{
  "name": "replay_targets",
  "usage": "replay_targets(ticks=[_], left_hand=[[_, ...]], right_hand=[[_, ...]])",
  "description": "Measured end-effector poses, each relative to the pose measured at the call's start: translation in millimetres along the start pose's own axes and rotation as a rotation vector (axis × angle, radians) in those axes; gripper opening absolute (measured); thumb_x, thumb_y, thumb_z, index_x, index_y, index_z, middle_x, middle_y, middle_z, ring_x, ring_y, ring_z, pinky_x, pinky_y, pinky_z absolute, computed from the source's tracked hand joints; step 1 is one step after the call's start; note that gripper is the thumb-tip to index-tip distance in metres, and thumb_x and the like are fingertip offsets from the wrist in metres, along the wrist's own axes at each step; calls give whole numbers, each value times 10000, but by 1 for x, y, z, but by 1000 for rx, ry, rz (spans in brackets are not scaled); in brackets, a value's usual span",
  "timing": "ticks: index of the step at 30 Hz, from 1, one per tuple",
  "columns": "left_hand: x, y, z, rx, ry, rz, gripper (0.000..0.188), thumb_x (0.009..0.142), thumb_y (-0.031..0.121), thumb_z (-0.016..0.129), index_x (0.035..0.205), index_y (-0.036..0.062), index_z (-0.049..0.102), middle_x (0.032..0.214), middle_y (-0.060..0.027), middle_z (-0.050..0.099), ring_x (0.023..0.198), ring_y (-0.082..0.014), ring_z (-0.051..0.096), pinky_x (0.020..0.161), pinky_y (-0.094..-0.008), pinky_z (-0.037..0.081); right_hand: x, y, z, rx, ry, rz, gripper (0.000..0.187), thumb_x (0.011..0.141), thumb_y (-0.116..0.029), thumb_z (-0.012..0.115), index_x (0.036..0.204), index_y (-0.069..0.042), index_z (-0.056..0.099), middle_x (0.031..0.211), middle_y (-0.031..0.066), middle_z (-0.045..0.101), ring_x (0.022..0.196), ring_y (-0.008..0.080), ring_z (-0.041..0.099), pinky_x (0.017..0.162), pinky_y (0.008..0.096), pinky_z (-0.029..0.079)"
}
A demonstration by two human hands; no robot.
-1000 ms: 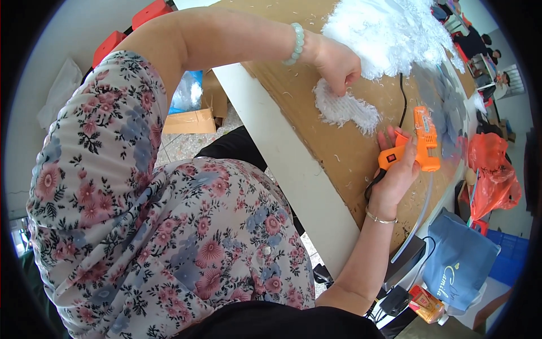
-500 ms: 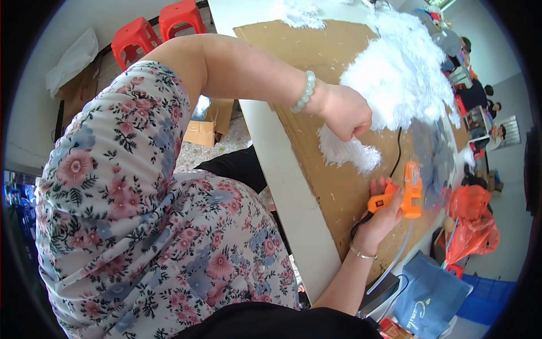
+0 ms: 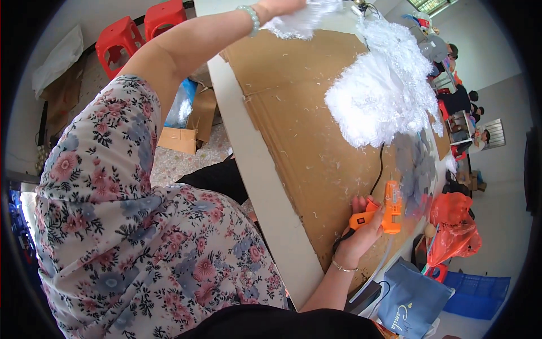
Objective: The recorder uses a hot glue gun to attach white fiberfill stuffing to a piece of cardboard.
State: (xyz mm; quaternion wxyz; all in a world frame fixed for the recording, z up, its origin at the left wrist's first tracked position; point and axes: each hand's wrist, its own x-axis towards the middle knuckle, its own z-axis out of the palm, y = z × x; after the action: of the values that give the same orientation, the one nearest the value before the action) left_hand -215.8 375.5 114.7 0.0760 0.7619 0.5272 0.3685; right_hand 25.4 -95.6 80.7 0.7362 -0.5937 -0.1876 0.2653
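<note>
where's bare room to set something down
The middle of the cardboard, between the fluffy pile and the white table strip, is nearly bare; the strip looks free too. Crowded: the end by the left hand and fluffy piece, and around the glue gun in the right hand.

The glue gun (image 3: pixel 391 210) is bright orange and is held in the right hand (image 3: pixel 366 233), over the brown cardboard (image 3: pixel 293 141). Its barrel points toward the top of the view, and a pale glue stick (image 3: pixel 384 259) extends from the rear. At the left hand (image 3: pixel 282 5) there is white fluffy material (image 3: pixel 299 24), partly blurred, with a ragged edge; its upper part is cut off.
</note>
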Motion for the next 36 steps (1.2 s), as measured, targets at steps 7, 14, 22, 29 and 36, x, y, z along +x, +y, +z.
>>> replay_targets(ticks=[7, 14, 22, 29, 36], left_hand=[[6, 18, -24, 254, -132, 261, 245, 677, 188, 581, 858, 112, 729, 803, -115, 696, 749, -221, 669, 712, -339, 519], [13, 6, -6, 816, -250, 489, 180, 696, 68, 602, 868, 45, 651, 868, -129, 659, 827, -298, 637, 747, -358, 501], [57, -10, 36, -196, -418, 48, 366, 857, 289, 508, 983, -21, 655, 777, -137, 680, 636, -198, 642, 637, -333, 528], [26, 54, -25, -658, -70, 176, 203, 833, 127, 487, 843, 22, 661, 671, -92, 636, 632, -178, 619, 604, -300, 499], [-47, 167, 23, -643, -203, 456, 78, 769, 24, 578, 799, 20, 649, 707, -29, 629, 672, -94, 559, 637, -262, 476]], right_hand=[[27, -38, -28, 36, -44, -4, 260, 960, -237, 476, 1029, 10, 521, 961, 137, 597, 795, 206, 617, 801, 414, 548], [50, -28, -27, 42, -81, 7, 283, 952, -253, 485, 1009, 19, 537, 957, 133, 604, 761, 210, 623, 786, 399, 544], [47, 42, 8, -29, -17, -7, 317, 967, -299, 458, 1060, -3, 519, 982, 123, 599, 772, 191, 612, 800, 385, 533], [36, 12, -14, -21, -29, -24, 298, 973, -267, 448, 1070, 8, 509, 990, 131, 598, 775, 186, 612, 818, 406, 535], [37, 8, -48, 33, -49, -19, 288, 969, -251, 460, 1060, 18, 508, 981, 141, 603, 759, 184, 621, 800, 407, 543]])
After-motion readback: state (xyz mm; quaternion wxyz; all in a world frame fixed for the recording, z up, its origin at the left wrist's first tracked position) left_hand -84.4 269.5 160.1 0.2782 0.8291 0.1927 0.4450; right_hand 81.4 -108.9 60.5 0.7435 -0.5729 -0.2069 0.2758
